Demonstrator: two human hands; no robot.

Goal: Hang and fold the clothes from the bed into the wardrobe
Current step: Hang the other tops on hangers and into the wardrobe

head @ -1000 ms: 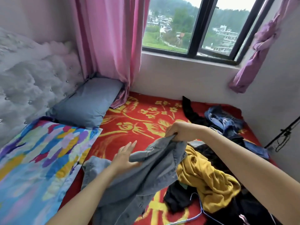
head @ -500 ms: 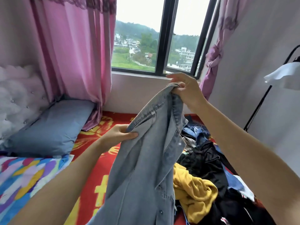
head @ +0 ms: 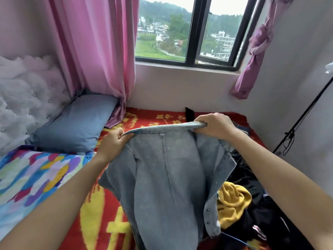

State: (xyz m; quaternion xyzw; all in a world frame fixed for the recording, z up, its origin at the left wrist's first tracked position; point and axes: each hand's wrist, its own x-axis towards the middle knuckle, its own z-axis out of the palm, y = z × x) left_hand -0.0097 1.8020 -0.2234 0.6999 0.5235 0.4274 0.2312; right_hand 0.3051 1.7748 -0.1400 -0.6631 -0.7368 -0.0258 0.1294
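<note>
A light blue denim shirt (head: pixel 167 181) hangs spread out in front of me over the bed, its collar stretched level between my hands. My left hand (head: pixel 112 144) pinches the collar's left end. The collar's right end is gripped by my right hand (head: pixel 214 126). To the right on the bed lies a pile of clothes: a yellow garment (head: pixel 232 201) among black garments (head: pixel 252 179). No wardrobe is in view.
The bed has a red and yellow blanket (head: pixel 100 213), a blue-grey pillow (head: pixel 75 123) and a colourful pillow (head: pixel 32 181) at the left. A pink curtain (head: pixel 95 51) and a window (head: pixel 189 31) are ahead. A black stand (head: pixel 302 120) leans by the right wall.
The shirt went from lying bunched on the bed to being lifted by my right hand. Now both hands hold its collar and the shirt hangs spread open.
</note>
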